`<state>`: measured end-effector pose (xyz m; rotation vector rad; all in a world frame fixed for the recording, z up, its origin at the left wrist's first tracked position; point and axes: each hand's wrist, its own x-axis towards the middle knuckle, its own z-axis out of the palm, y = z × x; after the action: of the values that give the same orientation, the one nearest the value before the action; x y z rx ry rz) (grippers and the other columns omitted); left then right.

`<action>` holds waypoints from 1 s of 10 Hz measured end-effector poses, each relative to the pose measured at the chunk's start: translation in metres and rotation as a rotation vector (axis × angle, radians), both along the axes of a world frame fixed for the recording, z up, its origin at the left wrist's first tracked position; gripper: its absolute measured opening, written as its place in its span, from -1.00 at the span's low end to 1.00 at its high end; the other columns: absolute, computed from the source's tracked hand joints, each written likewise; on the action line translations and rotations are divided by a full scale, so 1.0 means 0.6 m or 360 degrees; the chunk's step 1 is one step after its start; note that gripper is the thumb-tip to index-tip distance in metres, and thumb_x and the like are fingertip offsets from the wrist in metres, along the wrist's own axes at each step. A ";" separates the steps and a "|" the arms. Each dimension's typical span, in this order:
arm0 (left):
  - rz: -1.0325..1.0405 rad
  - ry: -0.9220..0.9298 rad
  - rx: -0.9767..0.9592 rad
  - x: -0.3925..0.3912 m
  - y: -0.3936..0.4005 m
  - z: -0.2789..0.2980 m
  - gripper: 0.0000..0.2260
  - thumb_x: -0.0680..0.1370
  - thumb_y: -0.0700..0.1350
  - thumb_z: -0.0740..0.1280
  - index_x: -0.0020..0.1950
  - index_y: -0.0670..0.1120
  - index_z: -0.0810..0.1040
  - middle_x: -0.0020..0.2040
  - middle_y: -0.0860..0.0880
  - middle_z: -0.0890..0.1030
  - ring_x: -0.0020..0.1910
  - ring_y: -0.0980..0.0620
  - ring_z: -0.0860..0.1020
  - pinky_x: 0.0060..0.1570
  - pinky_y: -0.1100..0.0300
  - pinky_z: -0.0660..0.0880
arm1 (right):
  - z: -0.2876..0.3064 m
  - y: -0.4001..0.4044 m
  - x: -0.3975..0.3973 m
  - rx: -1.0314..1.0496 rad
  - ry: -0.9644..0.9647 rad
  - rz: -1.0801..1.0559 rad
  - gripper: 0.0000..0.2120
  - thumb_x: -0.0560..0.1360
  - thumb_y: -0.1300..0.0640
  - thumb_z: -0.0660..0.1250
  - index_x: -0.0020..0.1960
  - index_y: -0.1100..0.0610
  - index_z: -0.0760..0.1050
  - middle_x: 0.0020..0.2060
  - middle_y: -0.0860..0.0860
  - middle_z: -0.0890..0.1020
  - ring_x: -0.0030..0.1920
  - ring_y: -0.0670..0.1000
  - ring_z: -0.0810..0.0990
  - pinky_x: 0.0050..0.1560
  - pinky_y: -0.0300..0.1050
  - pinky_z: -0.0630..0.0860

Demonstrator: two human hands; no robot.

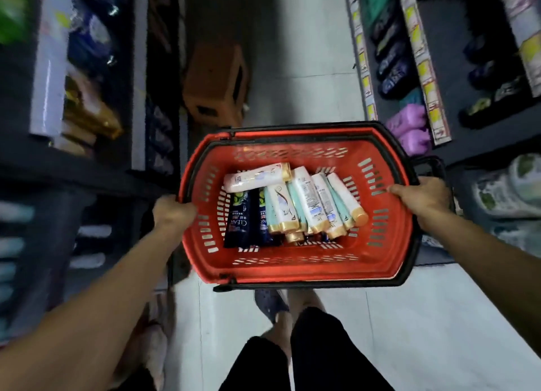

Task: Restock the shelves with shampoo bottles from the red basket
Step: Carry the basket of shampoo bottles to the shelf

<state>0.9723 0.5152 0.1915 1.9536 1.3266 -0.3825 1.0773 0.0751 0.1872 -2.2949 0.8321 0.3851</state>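
Observation:
A red basket with black handles is held in the air over the aisle floor. My left hand grips its left rim and my right hand grips its right rim. Inside lie several white shampoo bottles with gold caps, one of them crosswise at the back, and two dark blue bottles on the left side.
Dark shelves on the right carry dark, purple and white bottles behind yellow price tags. Shelves on the left hold gold, blue and pale products. An orange plastic stool stands on the white tile floor ahead. My legs and feet show below the basket.

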 end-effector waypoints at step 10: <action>-0.1662 -0.0091 0.0133 1.283 -0.148 -0.164 -0.86 0.42 -0.20 0.43 -0.05 -0.18 0.65 -0.12 -0.14 0.63 -0.08 -0.04 0.60 -0.09 0.10 0.48 | -0.315 0.055 0.476 0.0591 0.0237 -0.1857 -0.49 0.15 -0.10 0.60 -0.05 0.20 0.62 -0.15 0.13 0.71 -0.17 0.15 0.69 0.06 0.24 0.67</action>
<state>1.7423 0.4266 0.0929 2.5737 0.1757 -0.7441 1.3629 0.1079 -0.0017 -1.1565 1.7974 0.1383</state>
